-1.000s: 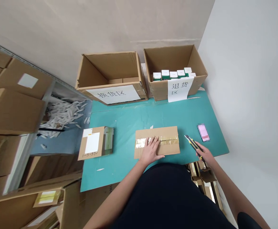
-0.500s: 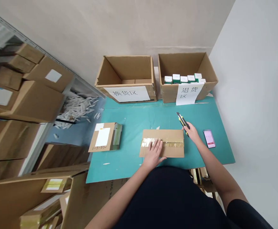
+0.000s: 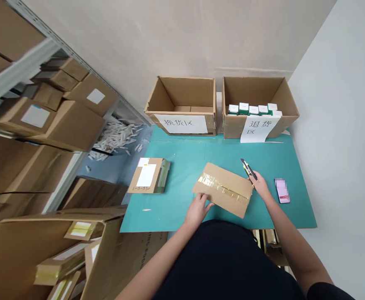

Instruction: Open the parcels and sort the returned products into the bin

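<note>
Grip: right hand (image 3: 260, 186) hides utility knife (image 3: 247, 168) handle; phone screen (image 3: 282, 190) blurred.

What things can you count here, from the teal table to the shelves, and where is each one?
Teal work mat: one, teal, under the parcels
Flat cardboard parcel with clear tape: one, brown, mid-mat, lying at a slant
Utility knife: one, yellow and black, in the right hand
Smartphone: one, blurred pink screen, mat's right side
Labelled cardboard parcel: one, brown with white label, mat's left side
Open cardboard boxes: two, brown, along the mat's far edge
Small cartons: about six, white and green, in the right box
Stacked cardboard boxes: many, brown, far left
Paper scraps: a heap, white, left of the mat
Left hand: one, at the flat parcel's near edge
Right hand: one, beside the flat parcel's right corner
</note>
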### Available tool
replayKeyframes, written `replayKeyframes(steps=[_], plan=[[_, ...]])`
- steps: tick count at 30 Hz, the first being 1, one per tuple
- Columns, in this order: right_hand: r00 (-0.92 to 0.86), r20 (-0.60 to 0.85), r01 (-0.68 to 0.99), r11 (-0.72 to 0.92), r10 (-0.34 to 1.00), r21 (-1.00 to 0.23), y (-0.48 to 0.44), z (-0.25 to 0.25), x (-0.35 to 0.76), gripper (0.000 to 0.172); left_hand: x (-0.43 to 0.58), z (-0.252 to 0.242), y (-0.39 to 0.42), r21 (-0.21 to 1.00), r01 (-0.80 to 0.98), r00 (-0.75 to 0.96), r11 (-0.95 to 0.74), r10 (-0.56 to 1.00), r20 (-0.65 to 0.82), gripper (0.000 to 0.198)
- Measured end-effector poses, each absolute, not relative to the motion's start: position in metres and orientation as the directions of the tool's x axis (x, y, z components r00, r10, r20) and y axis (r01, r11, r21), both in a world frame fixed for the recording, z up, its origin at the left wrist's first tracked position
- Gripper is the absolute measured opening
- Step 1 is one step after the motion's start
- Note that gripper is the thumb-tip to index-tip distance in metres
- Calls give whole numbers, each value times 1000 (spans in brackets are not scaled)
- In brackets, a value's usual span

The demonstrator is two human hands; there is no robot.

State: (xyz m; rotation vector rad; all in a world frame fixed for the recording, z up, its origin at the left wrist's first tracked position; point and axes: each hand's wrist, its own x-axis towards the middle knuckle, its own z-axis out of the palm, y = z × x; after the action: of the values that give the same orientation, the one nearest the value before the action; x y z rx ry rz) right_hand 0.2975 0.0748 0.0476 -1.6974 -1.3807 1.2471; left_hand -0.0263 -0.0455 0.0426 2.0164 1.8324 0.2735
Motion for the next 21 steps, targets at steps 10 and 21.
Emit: replayKeyframes(steps=[10, 21], plan=[[181, -532, 28, -545, 827, -838, -56, 47, 255, 68, 16, 50, 68, 494, 829, 347, -262, 933, -89, 67], [324, -194, 129, -247, 926, -960, 109, 56, 290, 53, 12, 45, -31, 335, 938, 175, -92, 958, -226, 106]])
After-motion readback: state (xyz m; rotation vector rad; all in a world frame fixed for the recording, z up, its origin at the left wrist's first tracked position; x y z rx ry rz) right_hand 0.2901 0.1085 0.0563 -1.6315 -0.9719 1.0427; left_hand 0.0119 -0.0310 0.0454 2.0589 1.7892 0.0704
